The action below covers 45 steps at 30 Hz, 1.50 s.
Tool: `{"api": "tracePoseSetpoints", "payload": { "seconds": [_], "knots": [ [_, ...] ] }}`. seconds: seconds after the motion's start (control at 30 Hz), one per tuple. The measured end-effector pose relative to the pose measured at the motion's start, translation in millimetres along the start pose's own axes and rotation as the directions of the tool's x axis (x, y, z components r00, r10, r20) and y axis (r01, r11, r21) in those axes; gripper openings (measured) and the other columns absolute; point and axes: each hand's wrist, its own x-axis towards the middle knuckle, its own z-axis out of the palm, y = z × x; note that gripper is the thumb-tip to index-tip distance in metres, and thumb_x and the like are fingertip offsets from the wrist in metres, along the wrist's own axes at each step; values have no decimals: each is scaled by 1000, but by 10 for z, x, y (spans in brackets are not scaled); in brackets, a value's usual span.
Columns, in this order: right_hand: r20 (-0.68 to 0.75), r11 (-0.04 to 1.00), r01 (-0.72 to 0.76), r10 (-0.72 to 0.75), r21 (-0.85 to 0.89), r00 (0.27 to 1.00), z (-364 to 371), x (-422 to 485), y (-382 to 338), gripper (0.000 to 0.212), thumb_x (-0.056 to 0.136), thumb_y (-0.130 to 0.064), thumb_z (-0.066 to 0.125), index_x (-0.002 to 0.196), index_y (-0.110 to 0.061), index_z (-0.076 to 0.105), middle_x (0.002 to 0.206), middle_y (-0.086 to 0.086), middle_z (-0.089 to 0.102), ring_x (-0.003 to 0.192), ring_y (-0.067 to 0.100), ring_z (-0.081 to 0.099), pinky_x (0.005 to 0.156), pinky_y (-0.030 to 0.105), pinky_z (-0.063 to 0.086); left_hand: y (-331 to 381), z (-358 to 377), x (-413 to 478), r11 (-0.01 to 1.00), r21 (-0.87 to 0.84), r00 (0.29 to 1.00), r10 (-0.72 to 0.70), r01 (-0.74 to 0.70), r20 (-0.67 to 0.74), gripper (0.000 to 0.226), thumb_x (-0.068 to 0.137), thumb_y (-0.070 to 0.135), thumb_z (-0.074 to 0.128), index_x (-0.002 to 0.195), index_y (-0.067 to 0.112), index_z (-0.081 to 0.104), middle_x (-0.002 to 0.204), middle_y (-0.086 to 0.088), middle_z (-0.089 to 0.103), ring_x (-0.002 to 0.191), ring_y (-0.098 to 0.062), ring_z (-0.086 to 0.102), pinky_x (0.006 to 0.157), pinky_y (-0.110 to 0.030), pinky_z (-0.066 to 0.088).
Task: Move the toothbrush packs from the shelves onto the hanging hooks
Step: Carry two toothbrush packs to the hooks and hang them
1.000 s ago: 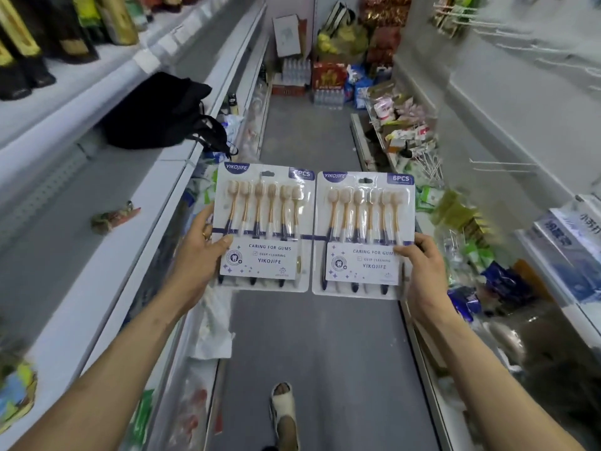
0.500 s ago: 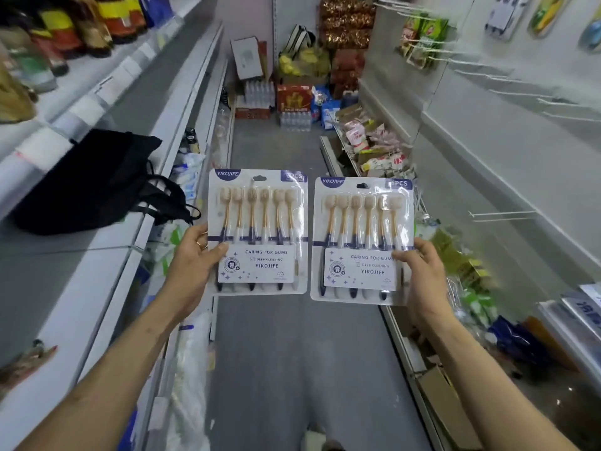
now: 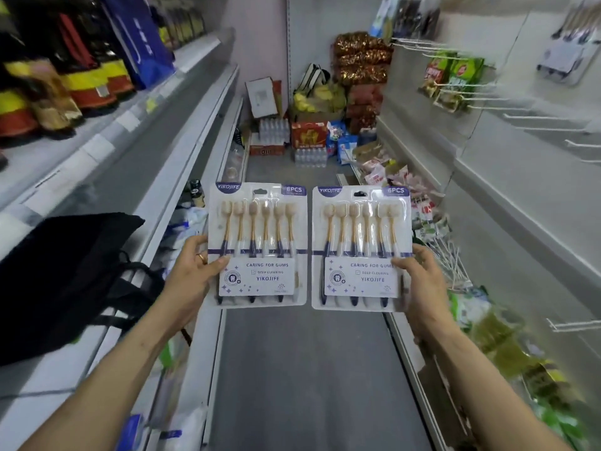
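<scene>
While each hand (image 3: 190, 281) (image 3: 422, 288) grips a pack's (image 3: 258, 245) (image 3: 361, 247) outer edge, the packs nearly touch.

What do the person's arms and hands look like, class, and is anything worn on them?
The left forearm and right forearm are bare, with no sleeves, gloves or watch in view. The left hand wears a thin gold-coloured ring on one finger. The right hand shows no ring.
</scene>
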Motion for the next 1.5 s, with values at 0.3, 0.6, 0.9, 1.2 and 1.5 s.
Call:
{"api": "tracePoseSetpoints", "payload": {
  "seconds": [0.3, 0.6, 0.9, 1.2, 1.5],
  "knots": [
    [-65, 999, 26, -28, -34, 998, 455, 1366, -265, 17, 96, -10, 62, 110, -19, 63, 114, 13, 72, 106, 41, 73, 86, 72, 56, 292, 430, 1848, 1000, -17, 996, 0, 2, 86, 51, 99, -4, 61, 144, 14, 46, 127, -20, 71, 118, -38, 69, 97, -53, 58],
    [-282, 996, 71, -82, -50, 956, 1034, 2670, -461, 20, 98, -5, 62, 116, -12, 62, 98, -5, 78, 89, 18, 78, 66, 35, 61, 498, 860, 3963, 1000, -26, 959, 2, 6, 285, 39, 101, -1, 60, 127, 28, 55, 104, -5, 80, 96, -20, 78, 83, -42, 60],
    [-510, 995, 99, -94, -18, 855, 1303, 3630, -666, 24, 97, -10, 65, 120, -17, 63, 99, -6, 79, 95, 22, 78, 90, 63, 60, 781, 1531, 5687, 998, -53, 853, 10, 20, 523, 44, 99, -4, 59, 136, 19, 52, 104, -7, 80, 99, -25, 77, 78, -39, 64],
    [-667, 974, 226, -155, 20, 729, 1118, 4785, -809, 22, 99, -7, 63, 119, -15, 61, 102, -6, 77, 87, 17, 78, 69, 46, 62, 943, 2729, 7131, 994, -105, 744, 67, 3, 664, 46, 98, -7, 59, 139, 14, 52, 128, -19, 71, 120, -38, 68, 104, -57, 51],
    [-754, 973, 229, -155, -6, 638, 1005, 5783, -995, 24, 97, -11, 64, 119, -21, 63, 115, 4, 76, 102, 34, 76, 67, 43, 59, 1078, 3731, 8267, 989, -140, 672, 75, 43, 737, 41, 97, -5, 62, 131, 18, 58, 126, -18, 71, 117, -35, 69, 98, -51, 56]
  ]
}}
